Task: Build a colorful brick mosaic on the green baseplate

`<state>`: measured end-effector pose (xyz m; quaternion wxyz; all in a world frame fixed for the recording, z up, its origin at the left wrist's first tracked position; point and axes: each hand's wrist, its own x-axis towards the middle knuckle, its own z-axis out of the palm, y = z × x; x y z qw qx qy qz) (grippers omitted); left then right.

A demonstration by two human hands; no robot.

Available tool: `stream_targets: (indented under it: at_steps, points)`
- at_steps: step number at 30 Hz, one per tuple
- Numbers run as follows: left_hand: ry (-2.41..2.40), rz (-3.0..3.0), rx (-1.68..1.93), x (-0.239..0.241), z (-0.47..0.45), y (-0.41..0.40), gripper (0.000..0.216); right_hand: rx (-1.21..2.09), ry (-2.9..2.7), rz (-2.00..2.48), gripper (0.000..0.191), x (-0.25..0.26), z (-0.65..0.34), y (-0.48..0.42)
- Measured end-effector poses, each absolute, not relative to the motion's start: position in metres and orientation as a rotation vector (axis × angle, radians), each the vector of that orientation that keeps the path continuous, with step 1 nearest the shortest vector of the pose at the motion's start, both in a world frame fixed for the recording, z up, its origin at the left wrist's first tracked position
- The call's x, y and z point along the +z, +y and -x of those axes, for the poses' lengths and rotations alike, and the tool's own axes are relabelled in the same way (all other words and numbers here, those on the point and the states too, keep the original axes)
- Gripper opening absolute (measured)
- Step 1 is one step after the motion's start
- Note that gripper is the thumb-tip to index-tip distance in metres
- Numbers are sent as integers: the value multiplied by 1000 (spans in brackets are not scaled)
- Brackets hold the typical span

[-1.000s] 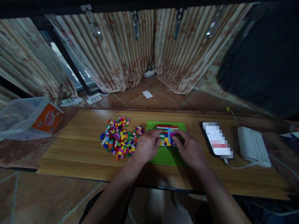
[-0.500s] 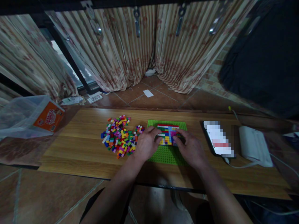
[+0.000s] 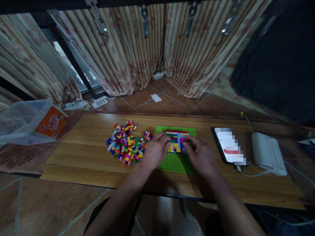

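Observation:
A green baseplate (image 3: 176,163) lies on the wooden board (image 3: 81,157), and a patch of coloured bricks (image 3: 177,141) is built on its far half. My left hand (image 3: 155,153) rests on the plate's left side, fingertips touching the left edge of the brick patch. On the right side my right hand (image 3: 203,156) has its fingertips at the patch's right edge. Whether either hand pinches a single brick is hidden by the fingers. A heap of loose coloured bricks (image 3: 126,144) lies just left of my left hand.
A phone (image 3: 230,149) with a lit screen lies right of the plate, next to a white box (image 3: 268,152) with a cable. A clear plastic tub (image 3: 27,121) with an orange label sits at the far left. Curtains (image 3: 128,49) hang behind, over a tiled floor.
Both hands stay on the brick patch with only slight finger movement. The camera view has tilted a little.

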<state>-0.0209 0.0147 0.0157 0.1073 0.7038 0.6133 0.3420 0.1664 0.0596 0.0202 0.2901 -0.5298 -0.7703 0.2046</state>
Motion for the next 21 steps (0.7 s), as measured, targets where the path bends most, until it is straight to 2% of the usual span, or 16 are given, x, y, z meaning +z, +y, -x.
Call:
stream_targets:
  at_steps: [4,8,21]
  points:
    - [1764,-2027,1073,18,20,13,10,542,-1981,1214,32,30,-164,55]
    - [1642,-1994,1140,21,16,10,9,737,-2038,992,25,34,-157,49]
    - [1167,-1382,1350,23,6,6,14,1262,-1562,930,9,37,-145,39]
